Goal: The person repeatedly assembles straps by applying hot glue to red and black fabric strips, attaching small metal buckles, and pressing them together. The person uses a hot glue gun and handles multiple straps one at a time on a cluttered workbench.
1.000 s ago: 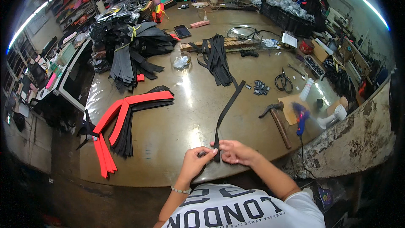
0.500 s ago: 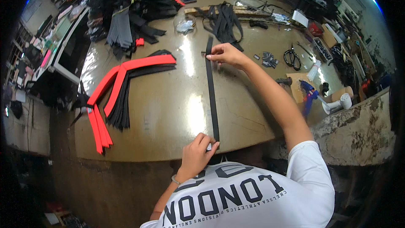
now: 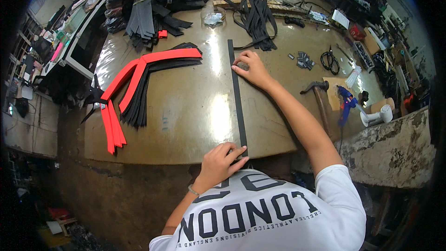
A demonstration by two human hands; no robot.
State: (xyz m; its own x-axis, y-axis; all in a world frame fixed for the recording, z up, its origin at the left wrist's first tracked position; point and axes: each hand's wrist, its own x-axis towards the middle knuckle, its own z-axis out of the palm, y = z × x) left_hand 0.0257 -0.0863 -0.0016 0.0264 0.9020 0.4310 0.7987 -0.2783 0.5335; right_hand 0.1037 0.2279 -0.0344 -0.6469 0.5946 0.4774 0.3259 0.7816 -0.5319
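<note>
Black strip (image 3: pixel 237 97) flatter than before, left hand (image 3: pixel 220 162) and right hand (image 3: pixel 250 68) grips flat on its ends.

A glossy olive-brown worktable (image 3: pixel 186 111) carries a long black strap (image 3: pixel 237 97) laid straight, fanned red and black strips (image 3: pixel 139 79), heaped black straps (image 3: pixel 255 18), scissors (image 3: pixel 330 60), and a hammer (image 3: pixel 318 97).

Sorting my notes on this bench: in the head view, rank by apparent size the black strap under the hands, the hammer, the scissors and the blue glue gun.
1. black strap
2. hammer
3. blue glue gun and scissors: look alike, unranked.
</note>
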